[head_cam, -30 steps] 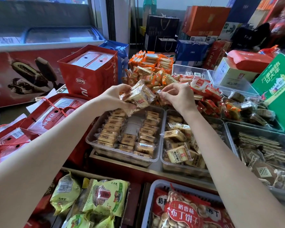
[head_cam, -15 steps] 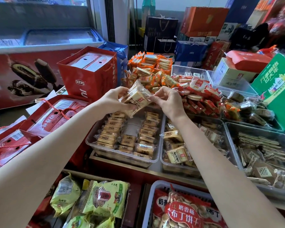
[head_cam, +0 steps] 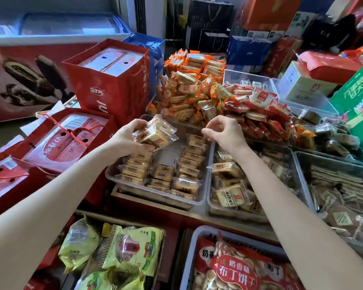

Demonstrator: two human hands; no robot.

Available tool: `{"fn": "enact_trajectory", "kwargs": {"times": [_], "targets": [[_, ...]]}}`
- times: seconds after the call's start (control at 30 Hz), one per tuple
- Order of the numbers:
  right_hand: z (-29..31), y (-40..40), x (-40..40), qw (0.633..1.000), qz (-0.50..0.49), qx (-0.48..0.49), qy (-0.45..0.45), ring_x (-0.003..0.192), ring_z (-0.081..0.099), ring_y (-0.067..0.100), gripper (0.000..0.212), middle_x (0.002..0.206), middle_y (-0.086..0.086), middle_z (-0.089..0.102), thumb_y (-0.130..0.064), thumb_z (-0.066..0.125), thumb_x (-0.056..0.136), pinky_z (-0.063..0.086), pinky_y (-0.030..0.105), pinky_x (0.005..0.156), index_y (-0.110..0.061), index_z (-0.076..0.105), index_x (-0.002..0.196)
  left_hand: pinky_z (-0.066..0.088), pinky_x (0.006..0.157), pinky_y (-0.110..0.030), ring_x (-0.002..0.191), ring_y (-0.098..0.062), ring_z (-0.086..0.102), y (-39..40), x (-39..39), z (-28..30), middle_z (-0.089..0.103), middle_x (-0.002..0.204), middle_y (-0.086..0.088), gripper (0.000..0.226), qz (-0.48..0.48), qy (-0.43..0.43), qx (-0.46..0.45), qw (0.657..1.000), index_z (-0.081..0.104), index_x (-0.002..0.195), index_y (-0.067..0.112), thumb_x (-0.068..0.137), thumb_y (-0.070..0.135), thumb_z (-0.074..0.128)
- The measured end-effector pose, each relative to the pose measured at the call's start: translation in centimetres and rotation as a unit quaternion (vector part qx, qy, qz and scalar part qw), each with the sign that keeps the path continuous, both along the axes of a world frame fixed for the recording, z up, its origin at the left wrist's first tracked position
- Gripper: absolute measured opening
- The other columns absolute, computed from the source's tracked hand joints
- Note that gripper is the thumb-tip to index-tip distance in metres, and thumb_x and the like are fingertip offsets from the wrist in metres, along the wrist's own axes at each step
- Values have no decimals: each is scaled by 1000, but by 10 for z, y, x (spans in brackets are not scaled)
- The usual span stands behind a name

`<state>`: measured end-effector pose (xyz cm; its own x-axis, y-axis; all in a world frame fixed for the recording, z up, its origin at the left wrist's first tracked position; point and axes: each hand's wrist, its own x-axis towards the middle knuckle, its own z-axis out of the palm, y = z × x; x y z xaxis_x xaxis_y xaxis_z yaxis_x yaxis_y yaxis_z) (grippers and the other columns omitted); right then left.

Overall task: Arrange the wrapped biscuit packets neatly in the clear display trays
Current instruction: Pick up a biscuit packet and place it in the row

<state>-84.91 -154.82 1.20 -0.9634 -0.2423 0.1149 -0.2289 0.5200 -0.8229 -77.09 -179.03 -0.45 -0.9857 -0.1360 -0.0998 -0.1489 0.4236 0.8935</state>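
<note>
Directly under my grip is the clear tray (head_cam: 199,200), with biscuit rows along its two sides. My left hand (head_cam: 126,139) is clamped around a small stack of wrapped packets (head_cam: 155,132), held above the tray's far end. To the right of the stack, apart from it, my right hand (head_cam: 223,131) has curled fingers pinched together on nothing.

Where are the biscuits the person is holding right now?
In the head view, the left hand grips a bunch of wrapped biscuit packets left of centre, just above the far end of the left clear tray.
</note>
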Motion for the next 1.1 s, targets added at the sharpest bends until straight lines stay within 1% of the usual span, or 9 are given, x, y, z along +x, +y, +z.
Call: {"fn": "enact_trajectory", "kwargs": {"times": [0.1,0.23,0.43,0.6,0.67,0.77,0.87,1.0,1.1], "targets": [[-5,-19,-7,991,101,88,-5,86,62,8,24,96,-2,67,-21,75,80,48,14,77,-14,65,100,41,67,-3,81,2,52,2,-9,-12,55,102,8,64,-21,19,-20,999,47,117,24,68,-2,79],[-16,-49,-15,985,126,112,34,87,61,9,24,101,2,68,-15,71,84,43,3,69,-11,67,107,44,74,-4,81,3,54,4,-22,-21,54,101,14,64,-68,30,-14,997,47,117,24,68,-4,78],[-36,-58,-25,983,61,128,117,77,63,14,7,83,4,71,-15,70,85,54,33,75,-9,73,85,43,77,-11,86,3,54,-5,-35,-32,54,99,19,66,-60,12,-20,998,46,121,29,70,5,80],[-42,-58,-34,986,70,139,66,88,63,17,11,97,6,70,-17,68,85,52,37,85,-8,71,91,44,90,-25,101,-13,54,-11,-47,-42,55,110,4,66,-67,-15,-105,992,49,125,24,69,11,80],[-39,-63,-36,981,142,125,38,107,58,18,33,120,7,63,-21,74,80,47,32,96,-8,65,109,40,93,-27,107,-17,50,-15,-52,-44,50,114,-1,68,-68,-18,-186,980,49,128,19,68,12,80],[-45,-86,-39,940,250,230,34,124,42,20,75,136,7,50,-29,79,74,34,28,104,-9,43,136,38,92,-27,109,-20,50,-13,-64,-42,49,115,-3,70,-70,-5,-251,965,50,129,18,67,17,80],[-61,-113,-50,907,233,341,86,119,42,27,75,129,9,51,-32,79,72,36,34,102,-9,43,133,41,94,-34,111,-26,51,-8,-75,-44,50,120,-9,72,-70,7,-284,956,48,131,15,67,18,80],[-84,-110,-64,946,139,292,23,111,50,27,61,120,10,51,-28,78,73,42,35,92,-7,47,121,29,108,-31,132,-26,37,-19,-77,-60,37,145,-13,73,-46,14,-279,959,32,143,6,82,17,70],[-107,-102,-58,970,122,210,-27,105,54,27,61,117,12,51,-24,79,74,47,41,90,-6,42,119,8,115,-30,145,-25,12,-27,-73,-85,14,157,-11,64,-143,-61,-354,922,16,149,5,96,21,50]]}}
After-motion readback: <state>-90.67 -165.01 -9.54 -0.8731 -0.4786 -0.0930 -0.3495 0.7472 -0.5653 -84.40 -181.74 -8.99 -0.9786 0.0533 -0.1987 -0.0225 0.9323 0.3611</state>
